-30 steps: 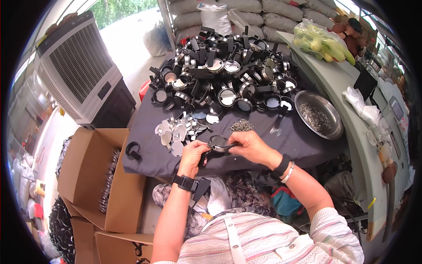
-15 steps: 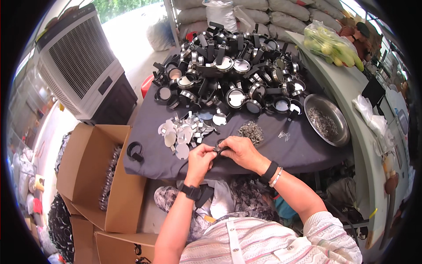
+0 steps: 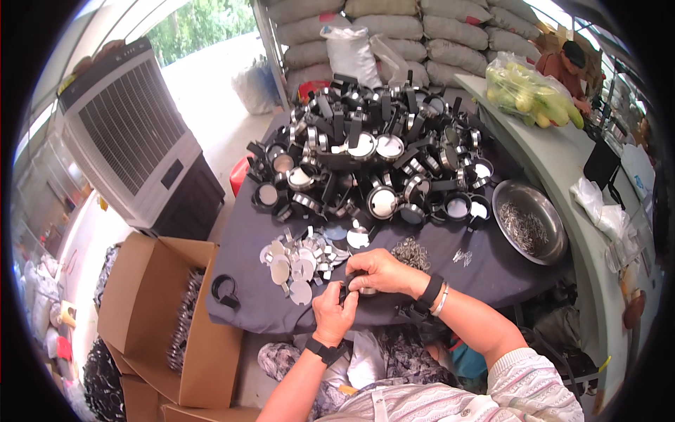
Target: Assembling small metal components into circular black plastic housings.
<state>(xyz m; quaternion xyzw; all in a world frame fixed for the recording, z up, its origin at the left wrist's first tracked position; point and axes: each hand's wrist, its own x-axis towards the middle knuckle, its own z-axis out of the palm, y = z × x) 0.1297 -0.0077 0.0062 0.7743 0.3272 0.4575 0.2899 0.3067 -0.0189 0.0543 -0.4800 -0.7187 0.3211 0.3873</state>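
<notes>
The left hand (image 3: 333, 314) and right hand (image 3: 381, 272) meet just below the middle of the frame, both closed round one small black ring part (image 3: 354, 284). The left fingers pinch it from below; the right hand curls over it from above and hides most of it. The part sits at the near edge of the table (image 3: 450, 271), which is draped in dark cloth. A black watch is strapped on each wrist, and the right wrist also carries a silver bangle.

Just left of the hands lies a scatter of flat silver discs (image 3: 295, 261), some overlapping. Just right of the right hand is a small heap of springs (image 3: 411, 253). One loose black ring (image 3: 223, 290) lies alone at the table's left edge. Filling the upper centre of the frame is a big pile of black rings with straps (image 3: 369, 158), many with round shiny or white faces.

At the right of the table stands a metal bowl (image 3: 552, 246) holding small metal bits. At lower left, an open cardboard box (image 3: 144, 309) stands beside the table with metal pieces stacked inside. At upper left is a large grey air cooler (image 3: 133, 141). Sacks (image 3: 422, 35) are stacked along the top, and a clear bag of green and yellow produce (image 3: 527, 91) lies on a pale counter at upper right.
</notes>
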